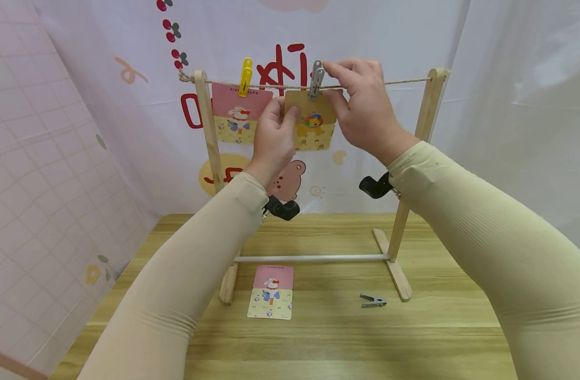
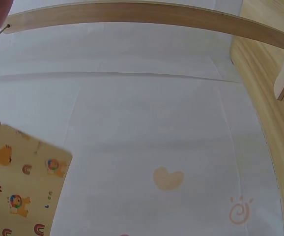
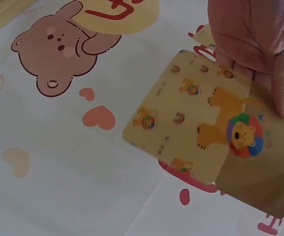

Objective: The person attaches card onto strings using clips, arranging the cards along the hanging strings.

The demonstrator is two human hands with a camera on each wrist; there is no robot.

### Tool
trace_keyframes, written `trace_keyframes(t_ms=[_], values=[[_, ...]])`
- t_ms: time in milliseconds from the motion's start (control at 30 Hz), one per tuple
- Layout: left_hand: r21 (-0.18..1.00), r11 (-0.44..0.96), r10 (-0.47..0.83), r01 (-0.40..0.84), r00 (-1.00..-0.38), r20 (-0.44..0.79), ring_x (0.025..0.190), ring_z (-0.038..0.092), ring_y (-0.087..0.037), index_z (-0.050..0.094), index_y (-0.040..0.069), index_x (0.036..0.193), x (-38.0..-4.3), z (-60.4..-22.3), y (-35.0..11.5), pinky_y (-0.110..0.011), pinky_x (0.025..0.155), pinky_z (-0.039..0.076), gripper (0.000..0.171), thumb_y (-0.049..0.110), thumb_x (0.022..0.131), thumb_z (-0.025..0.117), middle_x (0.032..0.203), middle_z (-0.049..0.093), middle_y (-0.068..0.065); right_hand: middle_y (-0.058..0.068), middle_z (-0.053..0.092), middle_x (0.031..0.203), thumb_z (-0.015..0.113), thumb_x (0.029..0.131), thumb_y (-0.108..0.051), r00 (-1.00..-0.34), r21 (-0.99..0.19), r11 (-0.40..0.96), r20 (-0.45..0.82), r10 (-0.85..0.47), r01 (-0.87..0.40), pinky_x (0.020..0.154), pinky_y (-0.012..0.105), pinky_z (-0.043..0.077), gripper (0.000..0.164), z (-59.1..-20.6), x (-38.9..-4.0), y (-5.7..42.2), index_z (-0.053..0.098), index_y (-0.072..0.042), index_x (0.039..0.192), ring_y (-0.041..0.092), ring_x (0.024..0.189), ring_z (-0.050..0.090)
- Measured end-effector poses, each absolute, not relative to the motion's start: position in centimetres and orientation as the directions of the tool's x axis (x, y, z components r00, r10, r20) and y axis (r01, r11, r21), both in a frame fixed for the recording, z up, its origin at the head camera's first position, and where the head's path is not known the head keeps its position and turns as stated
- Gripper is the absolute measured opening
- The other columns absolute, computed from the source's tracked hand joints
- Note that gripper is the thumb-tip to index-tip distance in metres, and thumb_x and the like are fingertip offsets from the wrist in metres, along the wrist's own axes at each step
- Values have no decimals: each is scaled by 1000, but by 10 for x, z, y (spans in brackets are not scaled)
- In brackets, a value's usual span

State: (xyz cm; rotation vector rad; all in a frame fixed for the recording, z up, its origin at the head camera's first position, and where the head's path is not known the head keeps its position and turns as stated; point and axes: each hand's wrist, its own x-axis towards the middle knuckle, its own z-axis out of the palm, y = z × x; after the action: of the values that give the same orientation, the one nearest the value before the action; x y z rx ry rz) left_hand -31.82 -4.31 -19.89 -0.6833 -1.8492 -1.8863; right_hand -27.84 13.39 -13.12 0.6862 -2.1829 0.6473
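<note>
My left hand [image 1: 277,134] pinches the left edge of a brown and yellow lion card [image 1: 315,138], thumb on its front. The right wrist view shows this lion card [image 3: 191,105] held in the left hand [image 3: 252,37]. A grey clothespin [image 1: 316,79] sits over the rope [image 1: 404,82] at the card's top edge. My right hand [image 1: 366,105] is beside it, index fingertip at the clothespin's handle and thumb by the card's upper right corner. To the left, a pink and yellow rabbit card [image 1: 233,119] hangs from a yellow clothespin [image 1: 245,77].
The rope runs between two wooden posts [image 1: 425,108] joined low down by a white rod [image 1: 314,258]. On the wooden table [image 1: 328,343] lie another rabbit card [image 1: 271,293] and a grey clothespin [image 1: 373,301]. A printed white cloth [image 1: 128,132] hangs behind.
</note>
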Motion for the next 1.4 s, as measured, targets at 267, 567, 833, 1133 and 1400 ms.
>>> trace_keyframes(t_ms=[267,567,833,1133,1400], values=[[779,-43,49,626,-777,627,121,63,-12,57,6,127,-315,-198,-44,-25,109,50,22,19,111,51,124,65,-7,14,61,142,62,107,-19,-535,-191,726,798,-277,-661,118,40,30,42,-135,-278,139,61,-8,147,33,140,40],[785,-30,45,619,-783,620,116,64,-12,56,7,128,-308,-198,-46,-27,105,53,24,22,111,51,122,65,-6,21,62,138,65,105,-12,-408,-92,692,860,-308,-716,118,45,28,39,-146,-276,147,64,-1,142,41,136,42],[798,8,50,602,-798,601,108,66,-14,57,9,128,-304,-200,-48,-29,96,56,23,24,112,50,117,66,-6,24,62,138,66,102,-5,-395,-84,669,859,-327,-738,115,49,30,38,-160,-266,158,65,2,140,43,133,43],[824,25,61,566,-824,563,101,69,-17,58,10,127,-301,-204,-53,-32,91,60,24,27,111,52,112,66,-6,25,62,136,68,100,-2,-442,-104,667,821,-361,-738,111,54,31,39,-182,-257,174,64,6,138,46,133,45],[827,60,94,559,-828,553,102,65,-16,57,7,130,-296,-213,-61,-30,93,58,25,24,112,51,114,65,-5,27,64,131,72,97,2,-452,-97,660,801,-392,-745,105,56,34,38,-206,-250,188,66,9,133,49,126,48]])
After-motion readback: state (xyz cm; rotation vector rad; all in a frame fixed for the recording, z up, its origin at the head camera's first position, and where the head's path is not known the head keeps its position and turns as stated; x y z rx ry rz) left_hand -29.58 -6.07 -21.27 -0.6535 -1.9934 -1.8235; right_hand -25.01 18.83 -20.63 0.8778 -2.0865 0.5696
